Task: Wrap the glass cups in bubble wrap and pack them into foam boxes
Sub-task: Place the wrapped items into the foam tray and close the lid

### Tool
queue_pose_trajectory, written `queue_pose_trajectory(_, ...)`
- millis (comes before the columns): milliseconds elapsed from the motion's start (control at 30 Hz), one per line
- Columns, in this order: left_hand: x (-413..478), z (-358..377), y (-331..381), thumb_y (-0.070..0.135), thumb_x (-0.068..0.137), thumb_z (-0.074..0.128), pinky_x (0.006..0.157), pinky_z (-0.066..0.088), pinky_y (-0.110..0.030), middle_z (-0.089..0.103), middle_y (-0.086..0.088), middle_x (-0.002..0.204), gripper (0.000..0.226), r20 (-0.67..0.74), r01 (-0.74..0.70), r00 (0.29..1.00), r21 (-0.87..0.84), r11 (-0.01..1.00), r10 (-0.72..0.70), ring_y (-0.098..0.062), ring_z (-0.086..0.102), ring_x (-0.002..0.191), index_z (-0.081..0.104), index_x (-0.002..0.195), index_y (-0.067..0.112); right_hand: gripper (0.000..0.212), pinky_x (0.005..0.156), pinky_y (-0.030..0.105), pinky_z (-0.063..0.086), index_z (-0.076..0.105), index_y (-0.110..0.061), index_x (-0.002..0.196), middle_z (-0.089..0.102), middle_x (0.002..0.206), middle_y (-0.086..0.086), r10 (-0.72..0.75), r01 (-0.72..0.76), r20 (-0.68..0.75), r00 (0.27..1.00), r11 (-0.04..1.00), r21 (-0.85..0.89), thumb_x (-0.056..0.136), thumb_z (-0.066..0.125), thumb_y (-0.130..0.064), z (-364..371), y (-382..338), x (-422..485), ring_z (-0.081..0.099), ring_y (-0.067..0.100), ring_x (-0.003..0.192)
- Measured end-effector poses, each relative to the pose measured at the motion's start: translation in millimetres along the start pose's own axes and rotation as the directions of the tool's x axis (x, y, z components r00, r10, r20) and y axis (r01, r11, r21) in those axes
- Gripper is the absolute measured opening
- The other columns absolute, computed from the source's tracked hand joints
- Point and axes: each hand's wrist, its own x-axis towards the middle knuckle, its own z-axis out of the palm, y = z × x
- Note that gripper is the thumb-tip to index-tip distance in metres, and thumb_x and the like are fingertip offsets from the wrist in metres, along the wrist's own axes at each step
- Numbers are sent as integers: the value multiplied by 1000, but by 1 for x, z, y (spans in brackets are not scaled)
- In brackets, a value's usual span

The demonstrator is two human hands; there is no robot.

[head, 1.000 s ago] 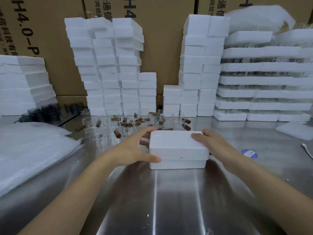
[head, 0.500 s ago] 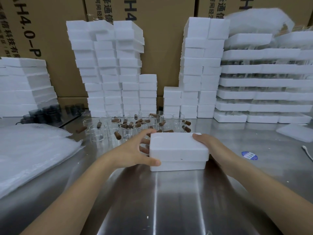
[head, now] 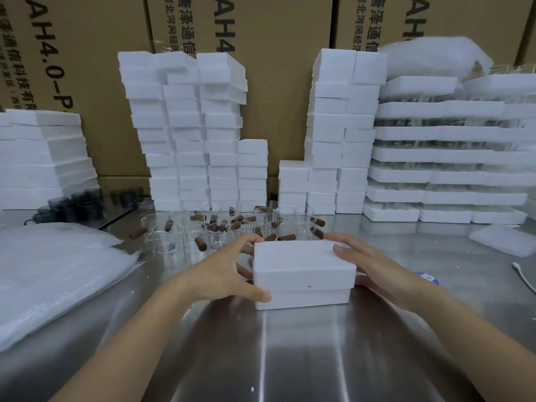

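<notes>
A closed white foam box (head: 303, 271) with its lid on stands on the steel table in front of me. My left hand (head: 223, 274) grips its left end, thumb along the front corner and fingers curled round the far side. At the right end my right hand (head: 365, 265) holds the box, fingers over the lid's corner and side. Behind the box stand several clear glass cups (head: 220, 230) with brown wooden handles. A pile of bubble wrap sheets (head: 55, 274) lies at the left.
Tall stacks of white foam boxes (head: 188, 134) rise at the back, with more foam box stacks (head: 342, 134) right of centre. Foam trays of glassware (head: 446, 158) fill the back right. Dark glass cups (head: 75, 204) sit back left. A loose foam lid (head: 504, 239) and a white cable (head: 525, 280) lie right.
Both hands have kept hold of the foam box. The left fingers have curled further round its far left side; the box itself has barely shifted.
</notes>
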Motion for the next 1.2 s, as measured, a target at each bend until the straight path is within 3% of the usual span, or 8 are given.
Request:
queue_pose_trajectory(233,-2,-2,0,42,58,103,100,59,-35,53,21,137,108,23,17,1000,-18,1000,-16,-5,72,104,38,143,54,33,80,22,58,64,-49,133,73,126,-16,-32,25,-90,995,997,-74,101,59,-56,6,3,4,72,7,112)
queue_pose_trajectory(400,-1,-2,3,39,62,103,102,58,-37,52,20,138,103,23,24,999,4,1000,-24,-10,71,111,36,139,51,33,87,27,52,64,-54,130,70,126,-25,-74,54,-168,983,991,-119,102,49,-65,13,7,7,68,-2,113)
queue_pose_trajectory(600,0,-3,0,30,67,102,101,58,-33,54,14,140,103,53,43,998,-48,998,-41,-7,70,111,35,143,49,27,83,26,52,69,-55,117,73,114,-24,-86,54,-229,970,989,-140,106,44,-60,20,5,7,69,-3,102)
queue_pose_trajectory(733,1,-3,-4,23,70,100,105,56,-34,59,8,139,103,77,60,996,-120,991,-51,-13,68,118,35,145,49,27,91,31,54,71,-52,113,73,108,-24,-88,55,-242,966,988,-143,107,45,-56,21,4,9,69,-3,98)
queue_pose_trajectory(867,3,-2,-4,33,62,101,100,56,-28,58,9,138,105,72,67,996,-116,991,-59,-10,70,114,34,141,54,27,78,24,48,71,-47,114,73,103,-23,-96,63,-250,964,989,-137,109,45,-51,21,4,10,67,-8,88)
queue_pose_trajectory(1000,3,-1,-6,36,64,101,103,56,-33,61,6,139,100,54,71,997,-147,987,-63,-9,71,113,37,138,58,26,77,25,49,72,-47,112,73,103,-19,-108,75,-233,966,986,-146,109,46,-50,20,4,11,67,-5,87)
queue_pose_trajectory(1200,4,-2,-12,29,71,100,89,55,-19,61,8,139,98,56,61,997,-165,984,-52,-2,71,109,38,141,59,23,89,44,58,71,-46,113,73,108,-4,-124,92,-219,968,984,-150,109,48,-48,19,5,12,69,19,99)
